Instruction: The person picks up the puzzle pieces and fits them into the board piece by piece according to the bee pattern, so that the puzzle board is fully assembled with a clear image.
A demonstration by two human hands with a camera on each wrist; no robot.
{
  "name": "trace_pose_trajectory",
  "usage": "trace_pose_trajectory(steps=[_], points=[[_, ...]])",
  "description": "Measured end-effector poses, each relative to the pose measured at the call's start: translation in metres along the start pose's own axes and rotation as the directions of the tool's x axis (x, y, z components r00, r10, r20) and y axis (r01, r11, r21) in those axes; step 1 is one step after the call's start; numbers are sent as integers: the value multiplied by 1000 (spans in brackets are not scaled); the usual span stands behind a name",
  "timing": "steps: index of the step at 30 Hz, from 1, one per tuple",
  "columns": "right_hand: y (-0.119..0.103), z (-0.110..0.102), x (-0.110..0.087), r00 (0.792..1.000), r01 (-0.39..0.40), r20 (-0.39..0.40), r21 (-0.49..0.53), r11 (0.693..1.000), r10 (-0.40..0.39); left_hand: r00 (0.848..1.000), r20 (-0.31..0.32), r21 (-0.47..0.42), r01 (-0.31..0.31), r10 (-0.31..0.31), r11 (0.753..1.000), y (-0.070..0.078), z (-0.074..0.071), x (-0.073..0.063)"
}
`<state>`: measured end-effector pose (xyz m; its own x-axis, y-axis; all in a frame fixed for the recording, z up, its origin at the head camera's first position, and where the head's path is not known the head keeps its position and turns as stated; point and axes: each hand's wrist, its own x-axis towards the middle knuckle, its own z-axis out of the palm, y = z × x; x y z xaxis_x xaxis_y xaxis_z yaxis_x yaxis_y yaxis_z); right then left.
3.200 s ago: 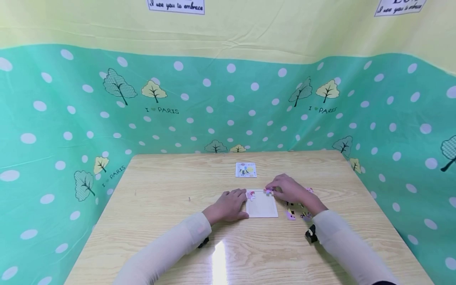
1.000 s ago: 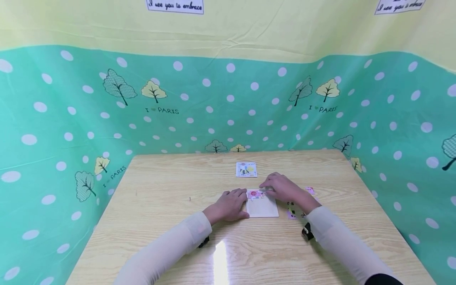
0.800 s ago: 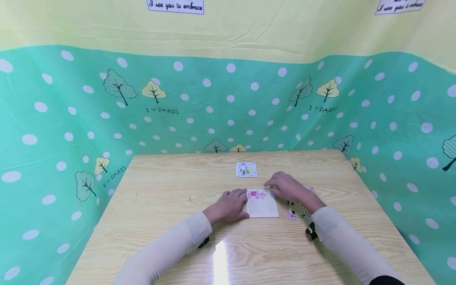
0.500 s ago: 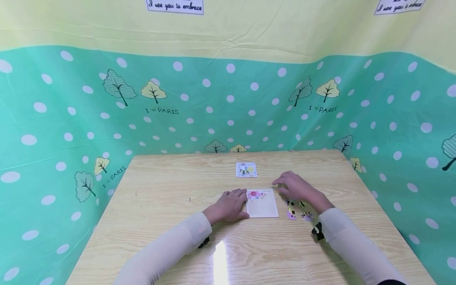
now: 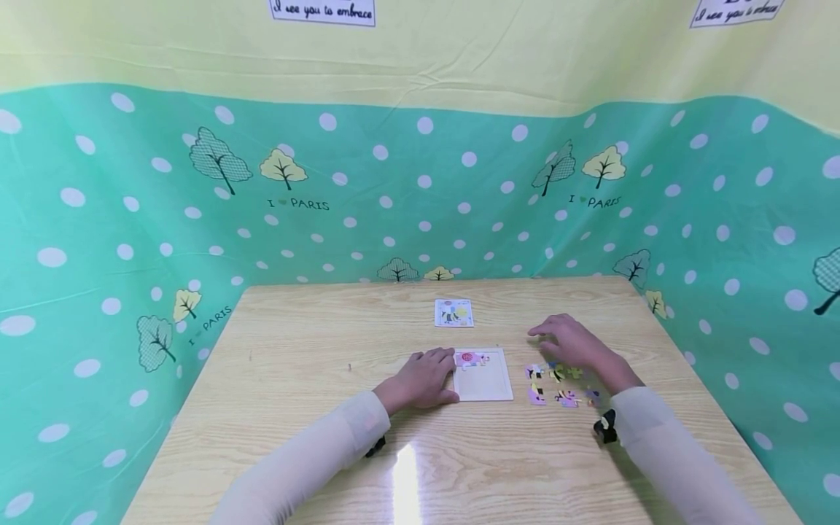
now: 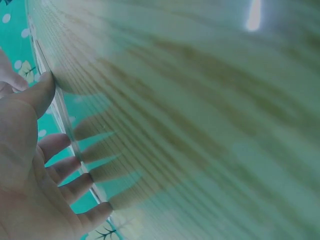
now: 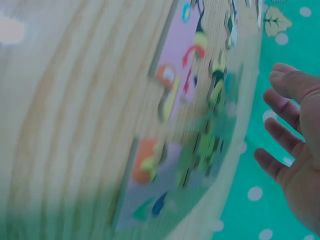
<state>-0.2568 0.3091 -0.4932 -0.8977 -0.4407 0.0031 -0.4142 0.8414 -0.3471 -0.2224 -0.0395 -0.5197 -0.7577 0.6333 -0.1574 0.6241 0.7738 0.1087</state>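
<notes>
A white puzzle tray (image 5: pixel 484 385) lies mid-table with joined pink puzzle pieces (image 5: pixel 472 359) in its far left part. My left hand (image 5: pixel 423 378) rests along the tray's left side, thumb near the front corner. In the left wrist view that hand (image 6: pixel 30 160) has its fingertips against the thin tray edge. To the right of the tray, my right hand (image 5: pixel 569 341) hangs over the far side of several loose puzzle pieces (image 5: pixel 537 394), hiding some. The right wrist view shows this hand (image 7: pixel 300 140) with spread fingers, holding nothing, apart from the puzzle pieces (image 7: pixel 175 55).
Behind the tray lies a square picture card (image 5: pixel 453 313) with a bee-like figure. The wooden table (image 5: pixel 315 328) runs back to a green dotted cloth (image 5: pixel 420 197). Black wrist devices (image 5: pixel 605 426) sit under the forearms.
My right hand brought a pink piece to the tray's top row, let go of it, then moved right over the loose pieces. My left hand has stayed at the tray.
</notes>
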Motion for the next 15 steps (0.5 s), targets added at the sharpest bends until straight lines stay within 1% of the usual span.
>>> trace_pose_trajectory(steps=[8,15], points=[[22,-4,-12,1000,-27,2,-17,999,28,1000,-6,1,-3,3,1000,-1,0,0],[42,-8,-23,1000,-26,12,-5,1000,26,1000,3,5,-2,2,1000,0,-1,0]])
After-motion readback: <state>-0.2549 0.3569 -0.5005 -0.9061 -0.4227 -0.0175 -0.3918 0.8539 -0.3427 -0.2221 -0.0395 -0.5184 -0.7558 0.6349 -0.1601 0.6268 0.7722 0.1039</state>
